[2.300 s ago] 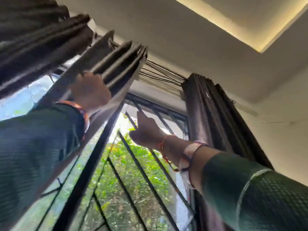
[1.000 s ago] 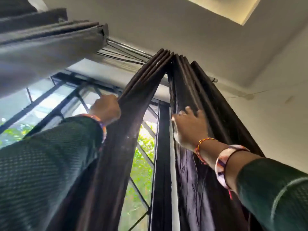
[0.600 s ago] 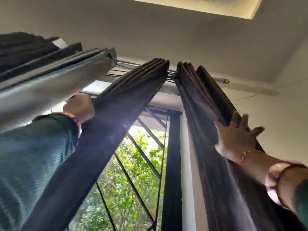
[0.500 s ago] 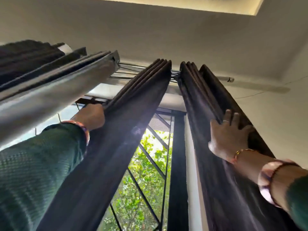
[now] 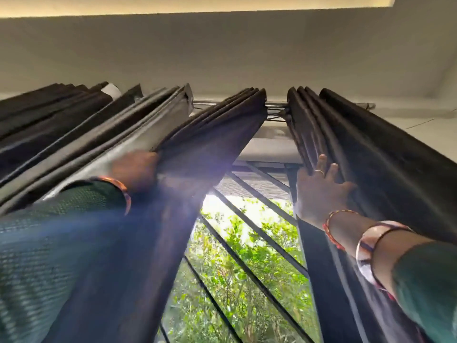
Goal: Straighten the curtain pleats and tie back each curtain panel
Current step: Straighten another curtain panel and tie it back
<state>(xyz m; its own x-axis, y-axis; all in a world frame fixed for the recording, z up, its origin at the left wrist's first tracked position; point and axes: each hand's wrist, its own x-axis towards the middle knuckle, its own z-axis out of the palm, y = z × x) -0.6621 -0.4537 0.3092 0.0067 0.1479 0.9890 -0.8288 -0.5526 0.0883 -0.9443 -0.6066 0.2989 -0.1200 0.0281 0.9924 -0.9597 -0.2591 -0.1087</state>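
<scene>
The ceiling [image 5: 222, 50] fills the top of the upward view, with a lit recess along its upper edge. Below it hang the dark curtains. The left curtain [image 5: 81, 134] spreads in several bundles of pleats from the left edge to the middle, its nearest bundle falling down the centre of the view. The right curtain [image 5: 385, 154] hangs gathered at the right, its pleats packed close together. Both hang from a metal rod [image 5: 275, 104], which shows in the gap between them.

Between the two curtains the window [image 5: 249, 243] shows slanting dark bars with green leaves and bright sky beyond.

The left sleeve [image 5: 49, 243], green and blurred, fills the lower left. The right sleeve [image 5: 430, 273] shows at the lower right, with bangles [image 5: 366, 246] on the wrist.

The left hand [image 5: 134, 169] is blurred and lies against the left curtain between two pleat bundles; whether its fingers grip the cloth I cannot tell. The right hand [image 5: 319, 191] lies on the inner pleats of the right curtain, fingers [image 5: 321, 164] straight and pressed flat along the folds, a ring on one.
</scene>
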